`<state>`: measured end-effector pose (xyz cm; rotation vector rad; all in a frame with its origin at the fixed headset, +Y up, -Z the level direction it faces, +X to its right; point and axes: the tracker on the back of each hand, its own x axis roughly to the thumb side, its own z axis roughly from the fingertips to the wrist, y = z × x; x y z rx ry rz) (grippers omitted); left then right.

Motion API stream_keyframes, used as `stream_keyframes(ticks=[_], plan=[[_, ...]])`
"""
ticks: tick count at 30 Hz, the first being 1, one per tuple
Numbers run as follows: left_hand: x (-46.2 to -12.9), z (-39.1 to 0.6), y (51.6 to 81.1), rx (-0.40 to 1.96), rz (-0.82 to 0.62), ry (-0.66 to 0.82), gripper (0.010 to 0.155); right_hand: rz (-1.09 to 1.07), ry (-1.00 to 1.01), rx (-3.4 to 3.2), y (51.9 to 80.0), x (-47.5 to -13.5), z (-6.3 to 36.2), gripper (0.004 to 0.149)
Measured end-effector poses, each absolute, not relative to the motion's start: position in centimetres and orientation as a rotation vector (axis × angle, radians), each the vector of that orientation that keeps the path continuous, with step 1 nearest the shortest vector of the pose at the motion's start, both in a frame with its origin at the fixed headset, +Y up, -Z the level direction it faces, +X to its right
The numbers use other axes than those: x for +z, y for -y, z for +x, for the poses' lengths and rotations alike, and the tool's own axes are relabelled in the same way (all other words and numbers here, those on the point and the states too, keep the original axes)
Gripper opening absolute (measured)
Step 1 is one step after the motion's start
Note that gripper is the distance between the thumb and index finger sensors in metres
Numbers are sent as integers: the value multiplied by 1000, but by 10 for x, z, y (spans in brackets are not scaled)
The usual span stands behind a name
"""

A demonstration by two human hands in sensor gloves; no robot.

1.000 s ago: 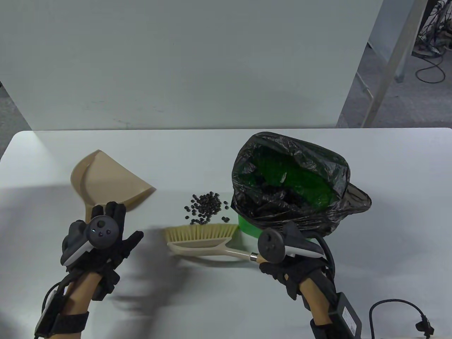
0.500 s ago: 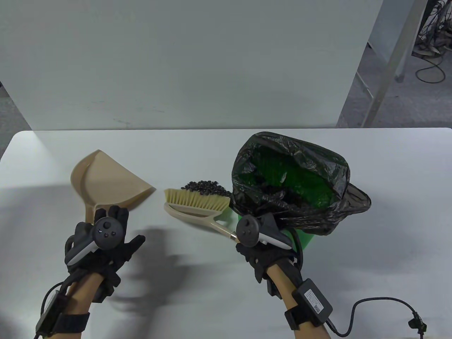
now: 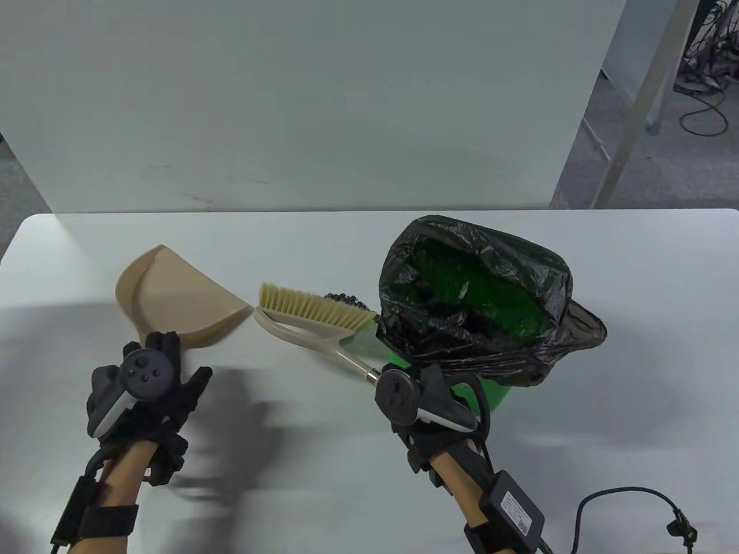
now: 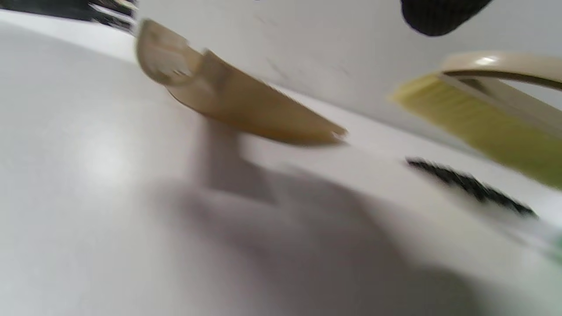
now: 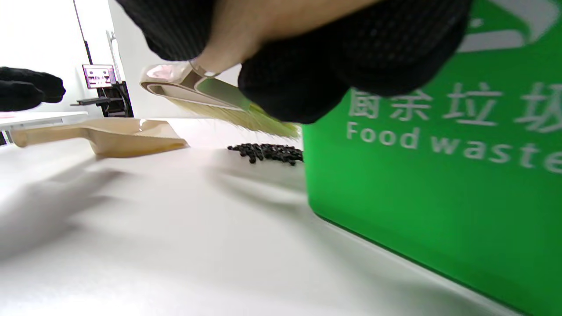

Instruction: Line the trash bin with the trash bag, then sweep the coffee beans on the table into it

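My right hand [image 3: 407, 412] grips the handle end of the beige brush [image 3: 314, 314]. Its bristles [image 5: 228, 112] hang just above the coffee beans [image 5: 268, 152]. The beans [image 3: 345, 299] lie in a tight dark row behind the brush, against the green bin [image 3: 491, 398]. A black trash bag [image 3: 479, 288] lines the bin. My left hand [image 3: 164, 360] hovers with spread fingers over the handle of the tan dustpan [image 3: 173, 288], which lies flat at the left. In the right wrist view the left hand's fingers [image 5: 26, 87] float above that handle [image 5: 48, 131] and hold nothing.
A white wall panel stands behind the table's far edge. The bin's green side [image 5: 417, 175] reads "Food waste". A black cable [image 3: 629, 502] lies at the table's bottom right. Bare white tabletop [image 3: 323, 450] spreads between my two hands.
The brush pushed the scattered beans away from me into a tight row, then its head swung left and lifted. My left hand drifted left over the dustpan handle.
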<state>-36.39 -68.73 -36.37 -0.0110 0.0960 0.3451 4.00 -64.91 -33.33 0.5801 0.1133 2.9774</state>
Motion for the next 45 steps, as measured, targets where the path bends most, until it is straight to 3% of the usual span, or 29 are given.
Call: stream_keyframes(ticks=[5,8,12,14,20,24,25,34,45], plan=[[-366,-401,699,470,46,-332,92,568,-97,2907,645,-339,12,57],[-362,-423,710,741,60,-514,95,554,-88,2844,646,-348,-2,57],[-364,-439,730,1223,-92,-498,100,540,-67,2765,665,-354,-10,57],[-365,-439,732,1288,-113,-507,103,559,-19,2819,668,-352,-8,57],[-374,-424,724,1000,-156,-526,109,509,86,2870,672,-349,14,57],[-378,-403,721,992,-190,-480,83,454,118,2819,671,-349,24,57],[-379,-395,716,954,-196,-447,82,444,137,2821,671,-348,25,57],[-368,-331,688,766,-236,-214,80,300,194,2911,681,-349,23,57],[-345,-272,694,767,-477,-89,83,133,130,3037,698,-363,11,55]])
